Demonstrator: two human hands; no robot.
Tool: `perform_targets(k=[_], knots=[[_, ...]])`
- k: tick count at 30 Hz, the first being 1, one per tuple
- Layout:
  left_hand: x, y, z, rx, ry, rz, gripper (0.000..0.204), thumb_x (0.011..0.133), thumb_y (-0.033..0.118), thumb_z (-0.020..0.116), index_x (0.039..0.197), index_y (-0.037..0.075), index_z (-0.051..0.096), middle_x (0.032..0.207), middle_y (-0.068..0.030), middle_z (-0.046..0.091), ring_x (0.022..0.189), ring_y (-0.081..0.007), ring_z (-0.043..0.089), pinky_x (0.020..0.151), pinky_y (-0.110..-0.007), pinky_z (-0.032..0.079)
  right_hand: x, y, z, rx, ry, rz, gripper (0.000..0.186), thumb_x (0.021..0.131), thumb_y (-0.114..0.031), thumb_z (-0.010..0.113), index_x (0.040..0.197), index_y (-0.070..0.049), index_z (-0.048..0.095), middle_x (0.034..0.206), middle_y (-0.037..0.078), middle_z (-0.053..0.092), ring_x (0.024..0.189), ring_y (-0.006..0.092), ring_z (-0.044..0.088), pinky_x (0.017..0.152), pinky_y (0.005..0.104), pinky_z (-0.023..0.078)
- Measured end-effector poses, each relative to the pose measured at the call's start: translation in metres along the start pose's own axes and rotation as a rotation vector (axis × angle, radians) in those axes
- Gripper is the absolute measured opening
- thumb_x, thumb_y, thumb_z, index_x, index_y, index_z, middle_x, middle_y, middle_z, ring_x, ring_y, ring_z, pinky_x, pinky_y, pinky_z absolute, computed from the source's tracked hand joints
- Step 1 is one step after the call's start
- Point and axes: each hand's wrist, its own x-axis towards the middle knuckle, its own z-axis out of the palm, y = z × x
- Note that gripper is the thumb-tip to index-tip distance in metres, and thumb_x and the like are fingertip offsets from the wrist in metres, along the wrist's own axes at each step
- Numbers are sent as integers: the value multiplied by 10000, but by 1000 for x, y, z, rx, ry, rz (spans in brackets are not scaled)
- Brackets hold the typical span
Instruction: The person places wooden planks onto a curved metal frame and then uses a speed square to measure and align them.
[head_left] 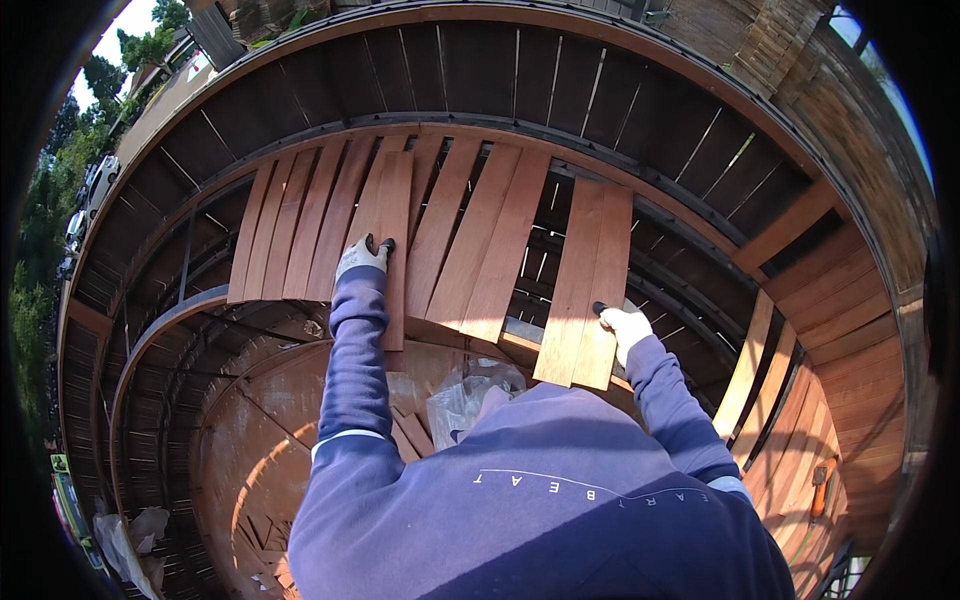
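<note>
Gloved fingers [599,308] of the right hand [628,328] pinch paired boards [594,250]; the left hand [361,258], finger grip unclear, touches a plank [397,195]; a plastic bag [475,395], contents indistinct, lies below

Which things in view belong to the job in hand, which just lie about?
Job:
- Two reddish-brown flat wooden boards, right gloved hand on them
- Similar board at left gloved hand
- Row of reddish-brown wooden boards

Apparently lying about:
- Crumpled clear plastic sheeting
- Loose brown wood pieces
- Orange-handled tool, not held
</note>
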Motion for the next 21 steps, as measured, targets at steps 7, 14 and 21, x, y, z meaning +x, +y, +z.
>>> perform_targets(k=[7, 14, 21], knots=[[-37, 15, -7, 64, 472, 226, 403, 836, 324, 634, 1174, 106, 603, 1056, -161, 612, 919, -311, 608, 843, -414, 474, 3, 4, -1, 66, 34, 131, 412, 784, 0, 622, 1188, 32, 545, 878, 102, 604, 733, 204, 611, 671, 347, 546], [-167, 68, 3, -1194, -552, -283, 322, 907, 358, 602, 849, 43, 635, 609, -15, 571, 460, -77, 509, 429, -210, 390, -29, -16, 10, -257, 73, -205, 463, 815, -48, 626, 1255, 13, 498, 810, 104, 600, 680, 154, 553, 637, 288, 469], [-193, 38, 106, -1483, -825, -616, 372, 910, 360, 565, 1092, 37, 551, 820, -145, 654, 674, -237, 657, 501, -340, 506, -91, 4, -29, -866, 209, -304, 633, 828, -52, 611, 1406, -81, 355, 1039, 181, 614, 917, 275, 616, 823, 358, 490]])
